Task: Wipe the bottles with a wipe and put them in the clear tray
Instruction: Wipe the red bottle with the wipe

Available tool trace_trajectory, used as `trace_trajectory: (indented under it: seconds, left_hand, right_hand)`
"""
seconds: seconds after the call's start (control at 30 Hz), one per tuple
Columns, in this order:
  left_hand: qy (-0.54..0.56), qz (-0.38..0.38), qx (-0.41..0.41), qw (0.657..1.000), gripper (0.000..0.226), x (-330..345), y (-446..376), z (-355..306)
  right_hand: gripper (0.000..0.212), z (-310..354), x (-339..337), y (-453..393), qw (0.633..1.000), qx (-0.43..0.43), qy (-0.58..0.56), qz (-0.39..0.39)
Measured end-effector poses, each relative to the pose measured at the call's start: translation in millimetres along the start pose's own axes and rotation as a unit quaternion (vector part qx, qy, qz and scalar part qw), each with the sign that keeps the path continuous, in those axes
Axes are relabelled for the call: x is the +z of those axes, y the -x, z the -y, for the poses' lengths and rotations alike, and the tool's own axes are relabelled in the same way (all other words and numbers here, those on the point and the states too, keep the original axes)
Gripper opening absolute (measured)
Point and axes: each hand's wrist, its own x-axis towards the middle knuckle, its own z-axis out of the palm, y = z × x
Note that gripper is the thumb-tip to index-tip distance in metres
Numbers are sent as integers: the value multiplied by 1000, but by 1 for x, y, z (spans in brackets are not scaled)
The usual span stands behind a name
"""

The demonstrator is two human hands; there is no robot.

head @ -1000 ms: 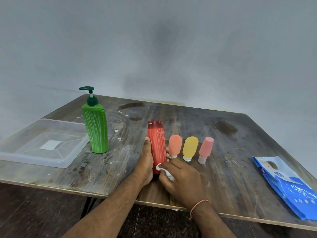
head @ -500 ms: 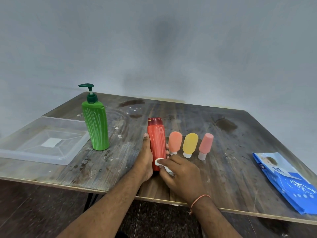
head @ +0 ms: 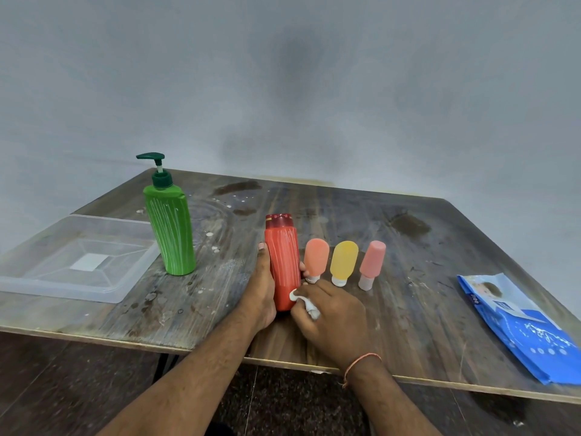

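A red bottle [head: 283, 259] with white streaks stands near the table's front edge. My left hand [head: 262, 291] grips its lower half from the left. My right hand [head: 330, 313] holds a small white wipe [head: 303, 302] against the bottle's lower right side. Right of it stand three small squeeze bottles, caps down: orange [head: 316, 259], yellow [head: 343, 261] and pink [head: 372, 262]. A green pump bottle [head: 169, 228] with white streaks stands to the left. The clear tray [head: 103, 294] lies at the far left with no bottle in it.
A blue pack of wipes [head: 518, 325] lies at the table's right front corner. The wooden table [head: 408, 247] carries stains and white specks around the green bottle. A grey wall stands behind the table.
My right hand has slid the wipe slightly up the red bottle's lower side. The left hand keeps its grip. The view has shifted a little.
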Motion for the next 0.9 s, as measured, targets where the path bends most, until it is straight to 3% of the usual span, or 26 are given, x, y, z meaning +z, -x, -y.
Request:
trace_trajectory:
  seconds: [0.73,0.9]
  left_hand:
    - [4,-12,-4,1000,87,0,2,-3]
    - [7,-15,-7,1000,86,-1,3,-3]
  right_hand:
    - [22,-3,-3,-3,999,41,19,10]
    - [23,-1,-5,-3,999,42,-23,12]
